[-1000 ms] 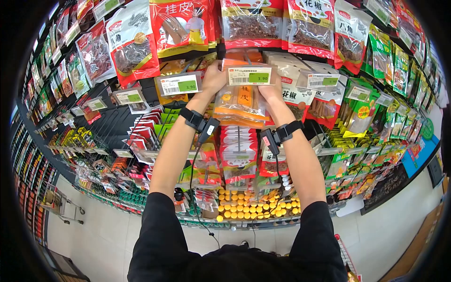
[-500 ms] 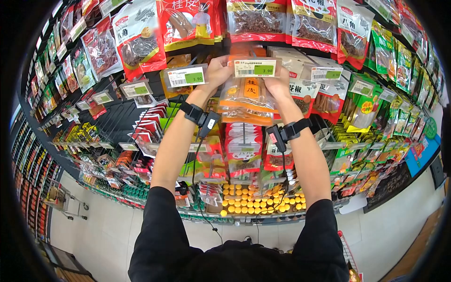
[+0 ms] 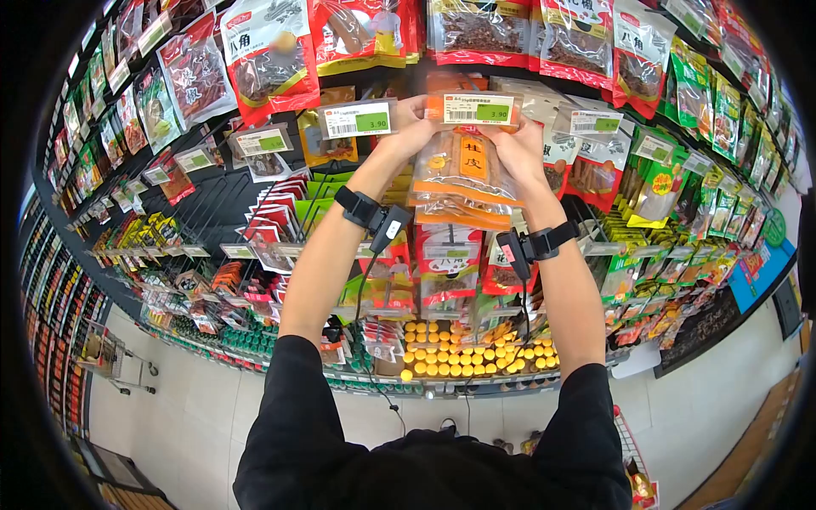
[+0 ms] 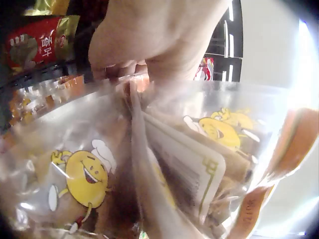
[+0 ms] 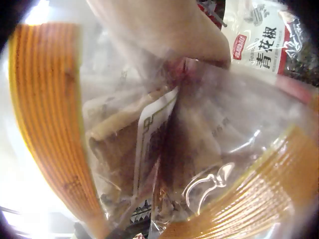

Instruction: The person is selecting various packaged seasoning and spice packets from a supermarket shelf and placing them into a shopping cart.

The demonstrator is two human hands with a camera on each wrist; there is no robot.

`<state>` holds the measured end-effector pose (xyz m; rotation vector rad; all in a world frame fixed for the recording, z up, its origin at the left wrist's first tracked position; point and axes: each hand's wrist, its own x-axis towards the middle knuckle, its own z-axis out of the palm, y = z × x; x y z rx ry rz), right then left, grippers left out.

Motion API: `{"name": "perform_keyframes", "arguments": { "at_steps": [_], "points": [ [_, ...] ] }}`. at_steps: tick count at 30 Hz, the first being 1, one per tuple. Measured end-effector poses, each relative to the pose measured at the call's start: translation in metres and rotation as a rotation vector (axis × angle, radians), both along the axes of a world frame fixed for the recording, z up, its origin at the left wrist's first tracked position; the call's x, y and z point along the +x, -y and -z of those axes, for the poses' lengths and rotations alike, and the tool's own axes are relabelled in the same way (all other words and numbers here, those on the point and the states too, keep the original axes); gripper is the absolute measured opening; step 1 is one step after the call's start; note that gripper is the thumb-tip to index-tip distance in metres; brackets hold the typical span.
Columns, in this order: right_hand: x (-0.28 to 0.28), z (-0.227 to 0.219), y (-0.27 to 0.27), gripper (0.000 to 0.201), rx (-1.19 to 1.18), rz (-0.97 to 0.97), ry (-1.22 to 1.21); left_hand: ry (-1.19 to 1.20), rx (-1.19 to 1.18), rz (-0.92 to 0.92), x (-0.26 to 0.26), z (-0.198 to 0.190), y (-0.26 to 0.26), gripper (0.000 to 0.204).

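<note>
Both hands hold clear, orange-edged bags of cinnamon bark (image 3: 463,170), which hang below a price tag (image 3: 473,110) on the rack. My left hand (image 3: 410,132) grips their upper left, and my right hand (image 3: 520,151) pinches the upper right, with its thumb across the front. At least two bags overlap, one behind another. In the left wrist view, the clear plastic (image 4: 84,179), printed with a yellow cartoon figure, gathers into folds under the left hand (image 4: 149,40). The right wrist view has the plastic bunched beneath the right hand (image 5: 169,35), its fingertips hidden.
Red and white spice packets (image 3: 270,64) hang in a row above the hands. Another price tag (image 3: 357,119) juts out left of the left hand. Lower down are more hanging packets (image 3: 446,263) and yellow-capped bottles (image 3: 459,359). A cart (image 3: 629,450) stands at the lower right.
The head view has shifted, so hands, bags and shelf sit further right in it. The bags hang slightly lower relative to their price tag. Both hands keep their hold.
</note>
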<state>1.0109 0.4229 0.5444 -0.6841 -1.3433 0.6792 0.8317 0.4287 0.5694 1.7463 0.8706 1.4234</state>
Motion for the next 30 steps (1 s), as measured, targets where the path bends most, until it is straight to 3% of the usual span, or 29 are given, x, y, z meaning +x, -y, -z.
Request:
{"name": "perform_keyframes", "arguments": {
  "at_steps": [9, 15, 23, 30],
  "points": [
    [0.0, -0.006, 0.023, 0.028, 0.001, 0.098, 0.033, 0.087, 0.036, 0.133, -0.002, 0.0, 0.015, 0.039],
    [-0.007, 0.007, 0.053, 0.029, -0.042, 0.006, -0.088, 0.136, -0.075, 0.208, -0.006, 0.01, 0.041, 0.037],
    [-0.005, 0.031, 0.105, 0.03, -0.078, 0.3, 0.067, 0.115, 0.049, 0.236, 0.0, 0.044, 0.066, 0.029],
    [0.013, 0.031, 0.183, 0.028, 0.047, 0.388, 0.089, 0.165, 0.164, 0.317, 0.027, 0.056, 0.116, 0.029]
  ]
}}
